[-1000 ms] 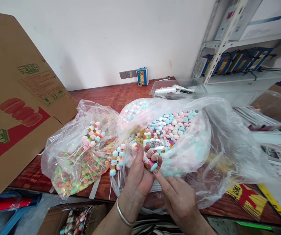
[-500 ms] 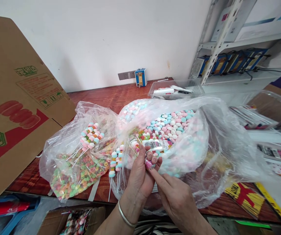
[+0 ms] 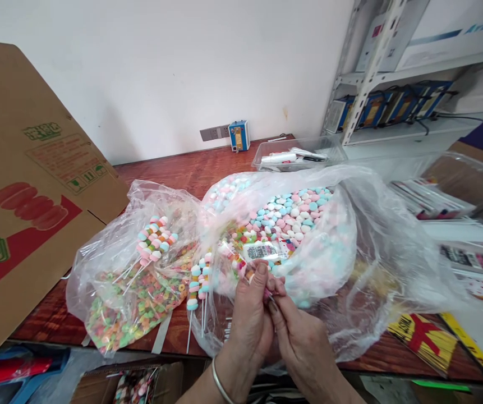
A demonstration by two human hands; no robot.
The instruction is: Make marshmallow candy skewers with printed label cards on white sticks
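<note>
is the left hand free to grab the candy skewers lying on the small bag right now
Probably not at once. The left hand is closed on a small pink piece, pressed against the right hand. The candy skewers lie uncovered on the small bag to its left, so only its occupied grip stands in the way.

Free room: bare counter (image 3: 191, 163) behind the bags, from the carton flap to the clear tray (image 3: 295, 152); open to a pass from above.

Obstacles: carton flap (image 3: 35, 185) leans over the left counter and blocks that side. Left bag (image 3: 110, 264) and big bag (image 3: 350, 247) touch each other, no gap between them. Skewers (image 3: 197, 280) lie at their seam, sticks over the front edge. Big bag film spreads right, over the counter to the packets (image 3: 468, 258). Shelf post (image 3: 359, 84) closes the back right. Both hands (image 3: 266, 331) sit together at the big bag mouth; front edge there is taken.
</note>
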